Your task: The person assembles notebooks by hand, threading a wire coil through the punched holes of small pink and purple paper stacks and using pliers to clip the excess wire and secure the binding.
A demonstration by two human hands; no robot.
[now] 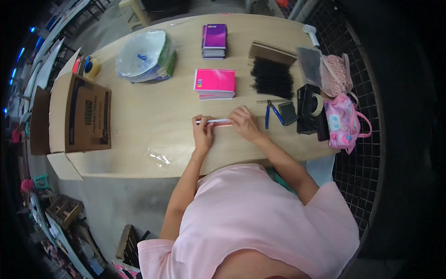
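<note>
Left hand (203, 135) pinching the near-left end of a thin notebook (213, 122), fingers closed on its edge. Right hand (245, 122) pressed down over the other end, fingers folded together on top. Notebook lying flat on the wooden table (153, 116), seen almost edge-on, white and pink, close to the near edge in front of the person.

Just beyond the notebook, a stack of bright pink notebooks (214, 83); farther beyond, a purple stack (214, 41). Right of the notebook, blue-handled pliers (273, 113), then a black tape dispenser (308, 108) and a pink patterned pouch (343, 122). Beyond and right, a bundle of black spiral bindings (272, 77). Left of the notebook, well apart, an open cardboard box (80, 114); beyond and left, a plastic-wrapped pile (146, 56). Near left, a scrap of clear plastic (159, 157).
</note>
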